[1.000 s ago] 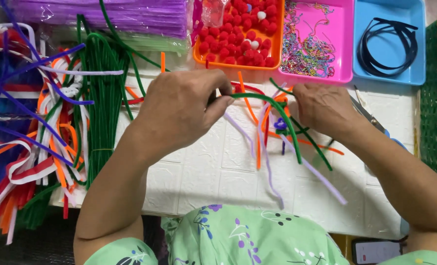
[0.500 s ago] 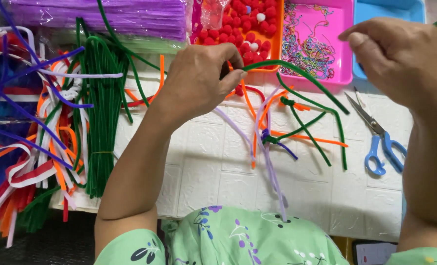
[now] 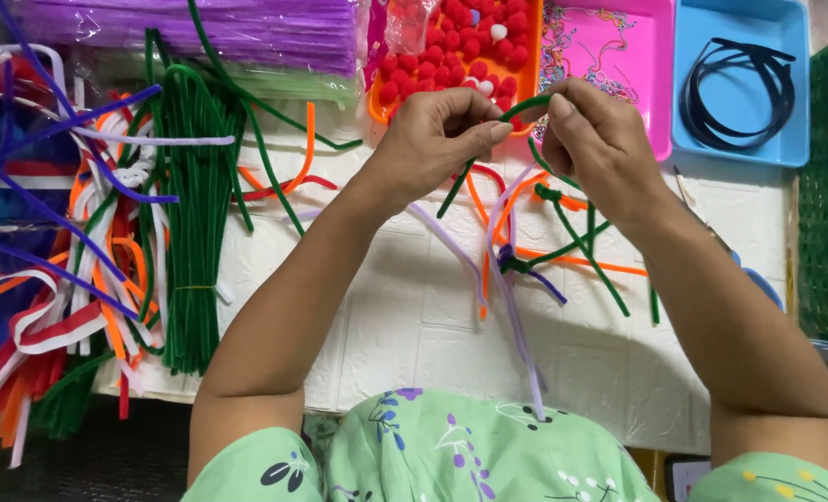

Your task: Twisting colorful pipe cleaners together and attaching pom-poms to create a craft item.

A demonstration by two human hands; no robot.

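Note:
Both hands are raised over the white work surface point(image 3: 414, 325) and pinch one green pipe cleaner point(image 3: 522, 110) between them. My left hand point(image 3: 432, 139) grips its left part, and a loose end hangs down from it. My right hand point(image 3: 600, 139) grips the right part, close to the left hand. Below them lies a tangle of green, orange and lilac pipe cleaners point(image 3: 525, 251).
A bundle of green pipe cleaners point(image 3: 191, 204) and mixed coloured ones point(image 3: 51, 260) lie at the left. At the back stand an orange tray of red pompoms point(image 3: 460, 46), a pink tray point(image 3: 618, 56) and a blue tray with black hoops point(image 3: 739, 74). Purple pipe cleaners point(image 3: 200, 28) lie back left.
My right hand swung out to the far right, drawing the green pipe cleaner long, then came back in beside my left hand. The scissors are now hidden under my right arm.

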